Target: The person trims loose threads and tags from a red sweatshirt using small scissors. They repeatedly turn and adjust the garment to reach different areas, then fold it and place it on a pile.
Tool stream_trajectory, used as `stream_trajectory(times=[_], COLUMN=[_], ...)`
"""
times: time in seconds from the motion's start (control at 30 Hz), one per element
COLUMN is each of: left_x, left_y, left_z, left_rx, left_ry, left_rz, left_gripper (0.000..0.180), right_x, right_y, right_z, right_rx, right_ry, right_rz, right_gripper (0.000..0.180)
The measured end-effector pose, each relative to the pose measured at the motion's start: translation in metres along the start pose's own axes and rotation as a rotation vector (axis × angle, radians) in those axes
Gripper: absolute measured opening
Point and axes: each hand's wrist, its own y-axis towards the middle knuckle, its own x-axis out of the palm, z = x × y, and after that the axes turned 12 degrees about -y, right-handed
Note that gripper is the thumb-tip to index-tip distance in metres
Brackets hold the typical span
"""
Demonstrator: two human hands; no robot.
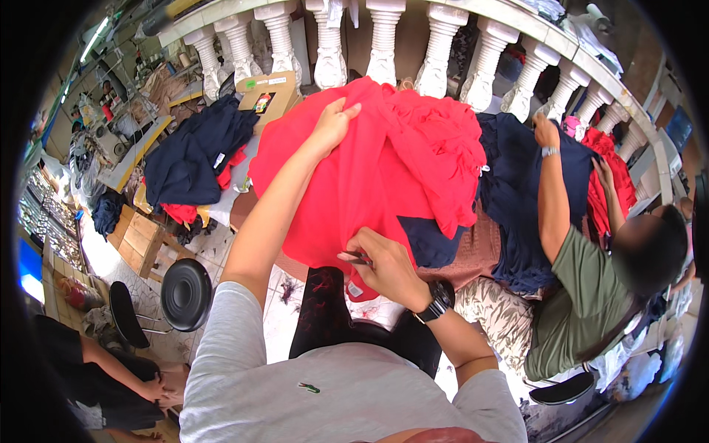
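A bright red garment [317, 199] is spread before me over a cloth-covered table. My left hand [334, 127] is closed on its upper part, the thumb showing and some fingers hidden in the folds. Near the garment's lower edge, my right hand [384, 267] is closed around a small dark tool [357, 257] that looks like thread snips, mostly hidden by the fingers. More red fabric [436, 140] lies bunched to the right, with a navy piece [430, 242] under it.
A co-worker in a green shirt [591, 288] handles navy garments [517, 192] at the right. Navy garments [196, 159] are piled at the left beside a cardboard box [284, 96]. A round black stool [186, 294] stands left. Another person [111, 376] is lower left. White balusters [384, 44] line the back.
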Motion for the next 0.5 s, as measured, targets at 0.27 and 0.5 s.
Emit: stream_trajectory(times=[0.27, 0.5], left_x=[-0.019, -0.107], left_y=[-0.004, -0.123], left_z=[-0.012, 0.018], left_rx=[-0.076, 0.658], left_ry=[-0.291, 0.163], left_rz=[-0.057, 0.497], left_gripper=[0.058, 0.019], right_x=[0.017, -0.111], right_y=[0.012, -0.013], right_z=[0.002, -0.004], right_rx=[-0.011, 0.284], right_ry=[-0.014, -0.008], right_rz=[-0.026, 0.635], right_gripper=[0.02, 0.01])
